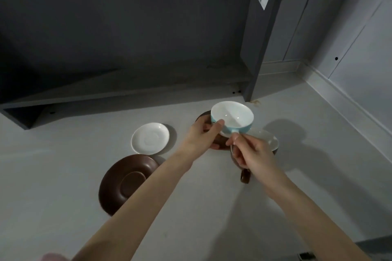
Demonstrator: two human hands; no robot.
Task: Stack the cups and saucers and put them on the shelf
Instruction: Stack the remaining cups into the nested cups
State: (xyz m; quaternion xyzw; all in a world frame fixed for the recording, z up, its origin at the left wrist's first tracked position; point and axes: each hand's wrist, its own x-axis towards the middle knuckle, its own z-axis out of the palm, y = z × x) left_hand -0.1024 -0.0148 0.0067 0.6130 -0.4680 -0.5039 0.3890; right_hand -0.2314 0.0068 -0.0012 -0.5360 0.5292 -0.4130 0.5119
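Observation:
A light blue cup (232,115) with a white inside is held above the floor. My left hand (203,135) grips its near left rim, thumb on the edge. My right hand (252,152) pinches its handle from below. Under the cup lies a brown saucer (201,117), mostly hidden by my left hand. A brown cup (245,176) with a white inside stands under my right hand, only its handle and far rim showing. A white saucer (150,138) lies to the left. A large brown saucer (127,180) lies nearer me. The dark grey shelf (127,89) stands behind.
The shelf's upright side panel (263,34) with a white label rises just behind the cup. A pale wall with a skirting board (339,95) runs along the right. The floor is light grey.

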